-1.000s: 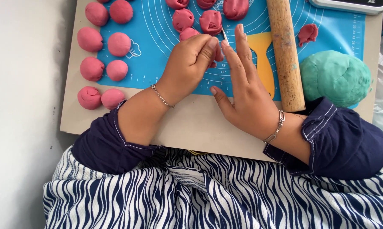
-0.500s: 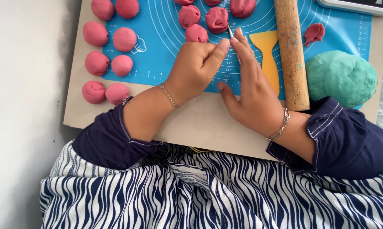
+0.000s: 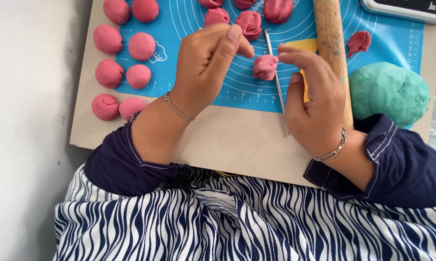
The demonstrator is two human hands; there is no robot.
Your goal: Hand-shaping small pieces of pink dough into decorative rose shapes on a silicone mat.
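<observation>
My right hand [image 3: 314, 104] grips a thin metal blade [image 3: 276, 82], seen edge-on, over the blue baking mat [image 3: 237, 89]. Its fingertips touch a small pink dough piece [image 3: 265, 66] that sits against the blade. My left hand [image 3: 206, 63] hovers just left of that piece, fingers curled together, with nothing visible in it. Three pink rolled dough pieces [image 3: 249, 23] lie on the mat just beyond both hands.
Several pink dough balls [image 3: 126, 60] lie in rows at the left of the mat. A wooden rolling pin [image 3: 331, 38] runs beside my right hand. A green dough lump [image 3: 388, 92] sits at the right, a white scale [image 3: 411, 8] at top right, all on a beige board [image 3: 227, 140].
Both hands have lifted off the mat and come apart. The blade now stands clear in my right hand with a cut pink piece beside it. The view moved closer.
</observation>
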